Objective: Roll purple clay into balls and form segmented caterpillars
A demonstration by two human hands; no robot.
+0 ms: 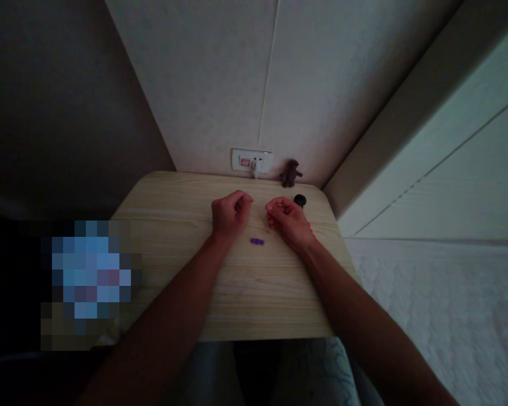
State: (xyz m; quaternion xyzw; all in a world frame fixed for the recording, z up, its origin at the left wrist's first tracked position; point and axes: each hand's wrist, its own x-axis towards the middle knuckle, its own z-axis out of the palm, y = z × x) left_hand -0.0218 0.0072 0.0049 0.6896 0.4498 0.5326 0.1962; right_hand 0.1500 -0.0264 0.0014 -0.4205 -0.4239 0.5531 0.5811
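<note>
Over the wooden table, my left hand [232,215] is closed, its thumb and index finger pinched together toward the right. Anything between those fingertips is hidden or too small to name. My right hand [288,221] faces it a short gap away, fingers curled and pinched too; what they hold, if anything, I cannot make out. Bright red lumpy pieces [271,221] show under the right fingers and past the wrist, mostly covered by the hand. Between and below the hands lies a short, bumpy purple piece [257,241], touched by neither hand.
The pale wooden table [169,225] meets the wall. A dark brown figurine [291,173] stands at its back right, with a round black object [300,200] before it. A plug sits in the wall socket [252,160]. A blurred, pixelated patch [91,270] covers the left side. White quilted bedding [440,304] lies right.
</note>
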